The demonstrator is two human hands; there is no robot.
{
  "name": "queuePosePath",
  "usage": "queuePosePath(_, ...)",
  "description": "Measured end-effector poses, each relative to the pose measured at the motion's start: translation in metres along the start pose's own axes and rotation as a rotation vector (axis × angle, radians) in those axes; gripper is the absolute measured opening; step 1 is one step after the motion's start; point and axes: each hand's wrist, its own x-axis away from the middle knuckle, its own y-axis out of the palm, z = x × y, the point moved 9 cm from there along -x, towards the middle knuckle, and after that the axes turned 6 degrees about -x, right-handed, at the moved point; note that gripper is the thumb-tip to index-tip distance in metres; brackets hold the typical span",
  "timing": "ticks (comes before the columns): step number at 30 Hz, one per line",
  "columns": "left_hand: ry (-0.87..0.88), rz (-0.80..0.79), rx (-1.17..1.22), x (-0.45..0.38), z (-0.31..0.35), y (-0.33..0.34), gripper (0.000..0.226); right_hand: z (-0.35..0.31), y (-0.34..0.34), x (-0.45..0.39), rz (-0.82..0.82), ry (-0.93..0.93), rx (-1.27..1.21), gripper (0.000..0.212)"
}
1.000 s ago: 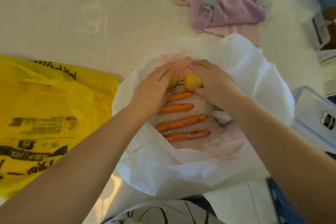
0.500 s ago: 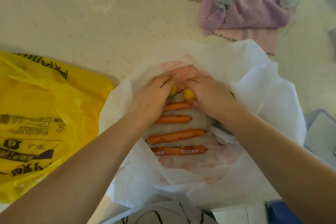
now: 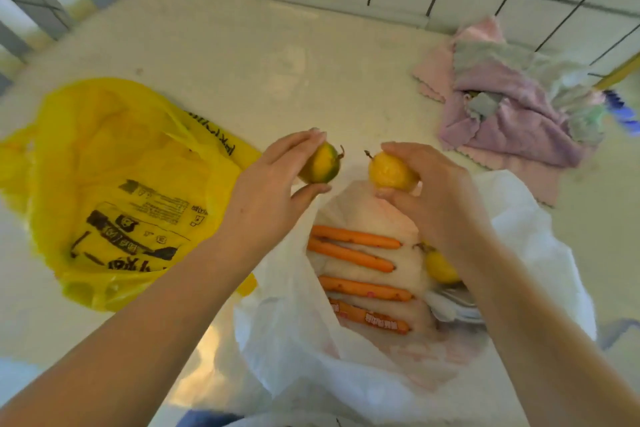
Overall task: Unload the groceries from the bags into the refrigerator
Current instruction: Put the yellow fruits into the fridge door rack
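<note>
Two fruits held above the open white bag (image 3: 526, 253)

At frame centre, left hand (image 3: 273, 191) pinches a yellow-green fruit (image 3: 320, 165), stem pointing right; right hand (image 3: 436, 194) pinches a yellow fruit (image 3: 389, 172), stem pointing left.

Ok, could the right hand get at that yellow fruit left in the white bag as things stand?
Probably not yet: the right hand already grips a yellow fruit. The remaining fruit lies uncovered in the open white bag, right under that forearm, so access looks free once the hand is emptied.

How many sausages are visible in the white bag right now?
4, lying side by side in the white bag: top, second, third, and a labelled one nearest. More may be hidden.
</note>
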Motion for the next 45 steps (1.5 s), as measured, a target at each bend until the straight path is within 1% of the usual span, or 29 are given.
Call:
queuePosePath(3, -0.104, 0.125, -0.033, 0.024, -0.020, -0.053, 0.061, -0.053, 0.004, -0.007, 0.020, -0.127, -0.108, 0.054)
queuePosePath(8, -0.283, 0.268, -0.113, 0.090, -0.057, -0.133, 0.062, -0.149, 0.041, -0.003, -0.070, -0.331, -0.240, 0.054)
queuePosePath(11, -0.423, 0.378, -0.097, 0.144, -0.082, -0.184, 0.061, -0.214, 0.069, 0.009, -0.102, -0.477, -0.280, 0.054)
queuePosePath(14, -0.496, 0.496, -0.130, 0.205, -0.105, -0.237, 0.061, -0.283, 0.103, 0.029, -0.135, -0.598, -0.309, 0.055)
queuePosePath(21, -0.634, 0.621, -0.257, 0.358, -0.160, -0.353, 0.063, -0.453, 0.206, 0.108, -0.253, -0.805, -0.363, 0.053)
queuePosePath(27, -0.760, 0.755, -0.290, 0.482, -0.217, -0.462, 0.068, -0.590, 0.296, 0.171, -0.340, -0.894, -0.403, 0.061)
queuePosePath(32, -0.816, 0.835, -0.292, 0.544, -0.265, -0.521, 0.068, -0.671, 0.367, 0.199, -0.437, -0.953, -0.420, 0.064)
queuePosePath(38, -0.863, 0.909, -0.309, 0.582, -0.337, -0.573, 0.065, -0.762, 0.451, 0.195, -0.528, -0.997, -0.458, 0.061)
queuePosePath(45, -0.916, 1.009, -0.338, 0.593, -0.431, -0.660, 0.065, -0.873, 0.536, 0.149, -0.562, -1.034, -0.547, 0.055)
